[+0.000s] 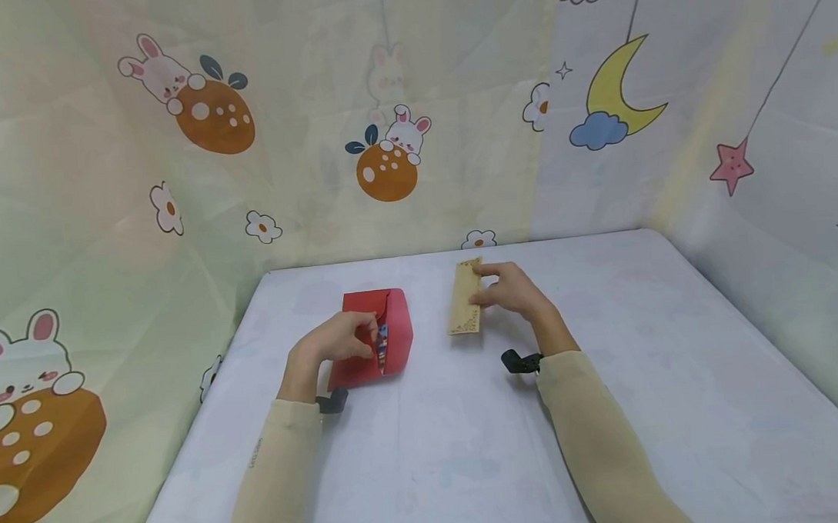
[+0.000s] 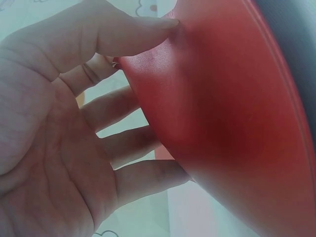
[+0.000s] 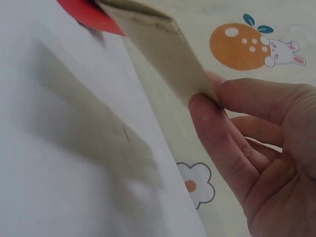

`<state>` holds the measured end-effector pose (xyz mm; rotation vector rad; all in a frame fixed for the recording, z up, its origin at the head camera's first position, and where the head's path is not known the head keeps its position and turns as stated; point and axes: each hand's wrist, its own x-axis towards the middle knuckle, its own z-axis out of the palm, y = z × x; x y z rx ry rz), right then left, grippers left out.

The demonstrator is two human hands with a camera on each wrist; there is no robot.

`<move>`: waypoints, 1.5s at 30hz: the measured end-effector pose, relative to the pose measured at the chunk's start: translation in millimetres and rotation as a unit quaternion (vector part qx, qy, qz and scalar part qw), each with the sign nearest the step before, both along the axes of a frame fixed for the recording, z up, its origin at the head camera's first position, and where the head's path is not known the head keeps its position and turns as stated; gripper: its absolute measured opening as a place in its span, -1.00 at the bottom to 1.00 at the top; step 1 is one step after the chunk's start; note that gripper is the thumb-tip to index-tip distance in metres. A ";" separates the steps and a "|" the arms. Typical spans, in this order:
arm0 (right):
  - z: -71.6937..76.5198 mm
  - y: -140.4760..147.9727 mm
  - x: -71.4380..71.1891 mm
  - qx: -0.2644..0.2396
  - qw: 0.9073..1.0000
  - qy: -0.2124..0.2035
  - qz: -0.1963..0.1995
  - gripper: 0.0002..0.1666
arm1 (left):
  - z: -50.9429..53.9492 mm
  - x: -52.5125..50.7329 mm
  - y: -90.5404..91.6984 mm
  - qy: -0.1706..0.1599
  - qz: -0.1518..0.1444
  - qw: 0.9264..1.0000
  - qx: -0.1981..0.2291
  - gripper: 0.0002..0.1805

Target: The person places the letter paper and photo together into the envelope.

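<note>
A red envelope-shaped pouch (image 1: 398,333) stands at the left of the table, its mouth parted and something with a multicoloured pattern (image 1: 383,344) showing inside. My left hand (image 1: 337,337) pinches the pouch's edge; in the left wrist view the thumb (image 2: 148,34) lies on the smooth red side (image 2: 232,113), with the other fingers behind it. To the right, my right hand (image 1: 512,290) grips the side edge of a narrow beige piece (image 1: 464,298) with ornate patterned ends. The right wrist view shows this beige piece (image 3: 163,61) raised above the table, between thumb and fingers.
A white-covered table (image 1: 440,461) lies under both hands. Behind and beside it hang curtains (image 1: 304,142) printed with rabbits, flowers and a moon. Dark wrist-worn devices, such as the one at the right wrist (image 1: 522,362), stick out near the sleeves.
</note>
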<state>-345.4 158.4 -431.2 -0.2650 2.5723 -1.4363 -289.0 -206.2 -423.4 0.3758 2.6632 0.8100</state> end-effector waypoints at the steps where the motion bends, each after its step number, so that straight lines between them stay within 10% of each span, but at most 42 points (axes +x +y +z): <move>1: 0.2 -2.1 0.4 -0.013 1.000 -0.001 0.003 -0.06 | 0.0 0.0 0.0 0.000 0.000 1.000 0.000 -0.62; 45: 7.2 -67.1 20.9 -0.049 0.997 0.003 0.052 -0.08 | -0.7 -1.8 -0.4 0.003 -0.003 1.000 -0.009 -0.65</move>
